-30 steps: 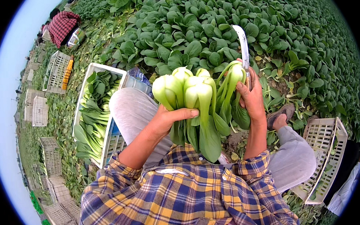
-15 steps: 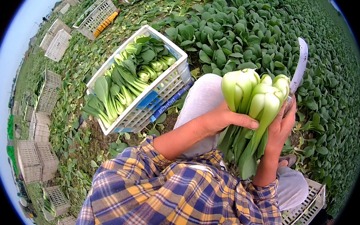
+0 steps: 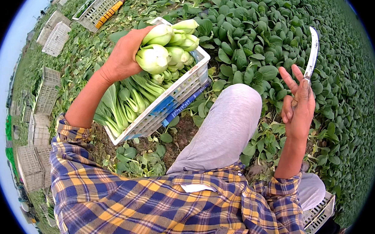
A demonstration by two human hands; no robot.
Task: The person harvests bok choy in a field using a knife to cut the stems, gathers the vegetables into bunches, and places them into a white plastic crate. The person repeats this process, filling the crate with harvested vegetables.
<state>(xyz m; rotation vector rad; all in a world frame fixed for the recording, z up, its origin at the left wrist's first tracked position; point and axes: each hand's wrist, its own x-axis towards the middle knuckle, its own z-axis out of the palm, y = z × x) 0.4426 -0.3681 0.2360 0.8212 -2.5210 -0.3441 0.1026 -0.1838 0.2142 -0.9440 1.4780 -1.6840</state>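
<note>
My left hand [image 3: 127,54] is closed around a bunch of bok choy [image 3: 154,58], its pale green bases toward the right. The bunch is over the far part of a white plastic crate [image 3: 200,69], where more bok choy [image 3: 131,96] lies; its leaves are mostly hidden by my hand. Out to the right, my right hand [image 3: 299,107] grips the handle of a curved knife [image 3: 313,51] between thumb and palm, with two fingers stretched out. The blade points up and away from me.
Rows of growing bok choy [image 3: 255,33] fill the right side. Another crate [image 3: 99,11] with an orange strip stands far left, and several stacked crates [image 3: 31,167] line the left. Part of a crate [image 3: 320,216] shows beneath me at lower right. My knee [image 3: 238,110] juts between my hands.
My left hand has carried the bok choy from in front of my right hand leftward to above the crate. My right hand has let go of the bunch, keeping the knife.
</note>
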